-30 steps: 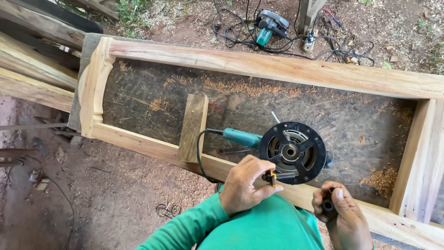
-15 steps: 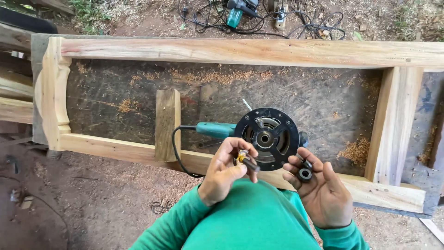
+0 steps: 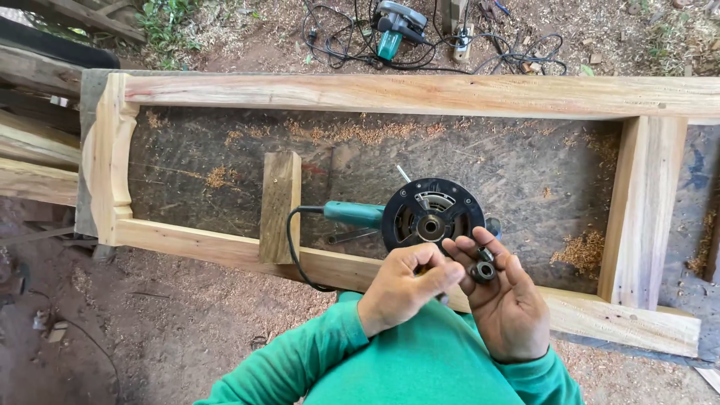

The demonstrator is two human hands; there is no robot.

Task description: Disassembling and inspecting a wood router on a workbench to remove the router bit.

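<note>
Inside the long wooden frame (image 3: 420,94) lies a router (image 3: 420,217), black round base turned up, teal handle pointing left, with a short wood block (image 3: 280,206) beside it. The right hand (image 3: 506,300) lies open, palm up, a small dark collet nut (image 3: 482,271) on its fingers. The left hand (image 3: 405,289) is curled, fingertips meeting the right hand's; what it pinches is hidden. Sawdust-strewn board stays open rightward.
</note>
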